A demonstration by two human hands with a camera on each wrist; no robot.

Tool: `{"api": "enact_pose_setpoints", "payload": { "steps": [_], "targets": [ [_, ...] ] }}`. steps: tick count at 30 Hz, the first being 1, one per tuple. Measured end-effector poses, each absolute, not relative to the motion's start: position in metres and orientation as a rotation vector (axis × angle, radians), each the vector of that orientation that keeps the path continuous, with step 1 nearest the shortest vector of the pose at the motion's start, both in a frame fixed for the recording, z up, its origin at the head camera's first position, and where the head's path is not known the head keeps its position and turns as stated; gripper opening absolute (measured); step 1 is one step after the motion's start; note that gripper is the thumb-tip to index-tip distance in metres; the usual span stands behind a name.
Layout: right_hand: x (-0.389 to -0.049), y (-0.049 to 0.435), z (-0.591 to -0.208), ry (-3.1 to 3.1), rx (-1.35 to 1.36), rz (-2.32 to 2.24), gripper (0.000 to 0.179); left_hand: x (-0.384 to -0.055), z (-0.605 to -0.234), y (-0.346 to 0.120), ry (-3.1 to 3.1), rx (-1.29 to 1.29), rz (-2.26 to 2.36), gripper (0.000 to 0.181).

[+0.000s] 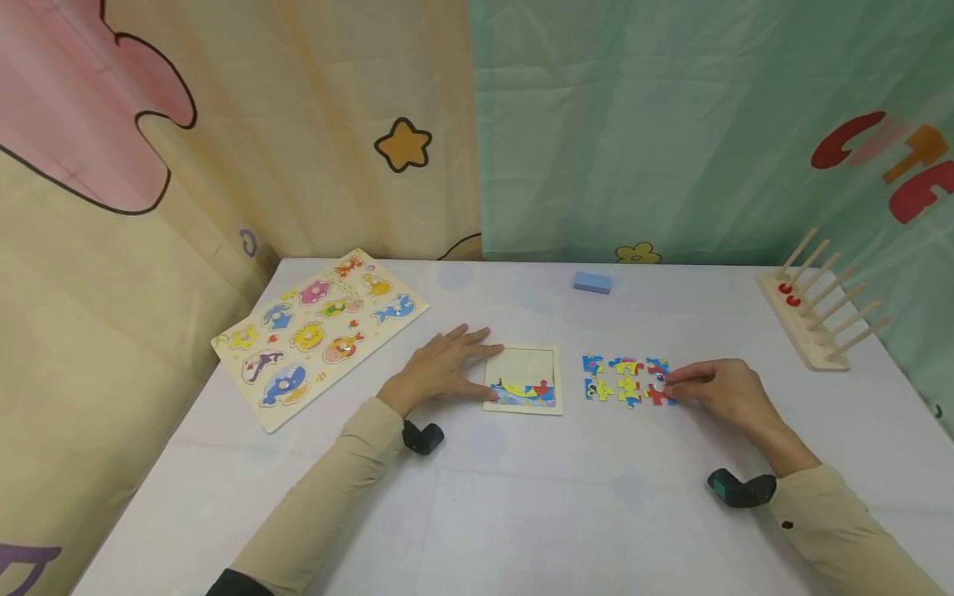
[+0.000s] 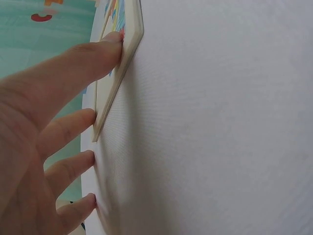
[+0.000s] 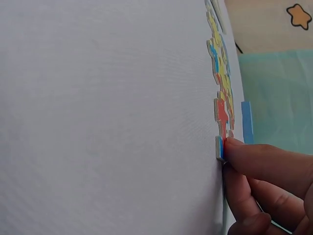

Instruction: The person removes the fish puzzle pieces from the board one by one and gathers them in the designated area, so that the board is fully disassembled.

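Note:
A square wooden puzzle frame (image 1: 557, 364) lies on the table, its lower strip filled with blue, yellow and red pieces. My left hand (image 1: 443, 370) is spread at its left side: the thumb presses the near corner and the index finger touches the far one, the other fingers resting beyond. To the right of the frame, loose jigsaw pieces (image 1: 628, 386) lie in rough rows, blue, yellow and red. At their right end, my right hand (image 1: 726, 396) pinches a red-and-blue puzzle piece (image 3: 220, 148) by its edge between thumb and index finger, the piece still low at the tabletop.
At the back left lies a wooden sea-animal peg board (image 1: 320, 331). A blue block (image 1: 592, 283) sits near the table's far edge. On the right stands a wooden rack (image 1: 801, 327) with upright pegs and red beads. Patterned curtains hang behind the table.

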State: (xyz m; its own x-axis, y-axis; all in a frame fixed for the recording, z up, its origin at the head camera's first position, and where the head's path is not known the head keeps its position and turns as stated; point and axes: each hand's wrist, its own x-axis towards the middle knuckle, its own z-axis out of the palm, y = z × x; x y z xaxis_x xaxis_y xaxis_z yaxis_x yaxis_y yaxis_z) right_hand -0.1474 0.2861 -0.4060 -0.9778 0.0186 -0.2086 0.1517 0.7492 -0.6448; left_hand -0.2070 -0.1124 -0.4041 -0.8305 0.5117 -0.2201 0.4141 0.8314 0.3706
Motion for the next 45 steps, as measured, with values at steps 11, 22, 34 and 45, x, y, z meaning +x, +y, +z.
{"api": "enact_pose_setpoints", "payload": {
  "steps": [11, 22, 34, 45],
  "targets": [
    [-0.146, 0.283, -0.404, 2.762, 0.199, -0.994, 0.032, -0.208, -0.406, -0.114, 2.703, 0.699, 0.456, 0.081],
    [-0.148, 0.286, -0.400, 2.760, 0.216, -0.991, 0.039, -0.207, -0.405, -0.114, 2.706, 0.712, 0.450, 0.081],
    [-0.168, 0.235, -0.388, 2.743, 0.007, -1.113, 0.030, -0.208, -0.406, -0.115, 2.701, 0.711, 0.462, 0.081],
    [-0.181, 0.145, -0.401, 2.563, -0.423, -1.174, 0.026, -0.208, -0.407, -0.114, 2.705, 0.707, 0.455, 0.080]
  ]
}}
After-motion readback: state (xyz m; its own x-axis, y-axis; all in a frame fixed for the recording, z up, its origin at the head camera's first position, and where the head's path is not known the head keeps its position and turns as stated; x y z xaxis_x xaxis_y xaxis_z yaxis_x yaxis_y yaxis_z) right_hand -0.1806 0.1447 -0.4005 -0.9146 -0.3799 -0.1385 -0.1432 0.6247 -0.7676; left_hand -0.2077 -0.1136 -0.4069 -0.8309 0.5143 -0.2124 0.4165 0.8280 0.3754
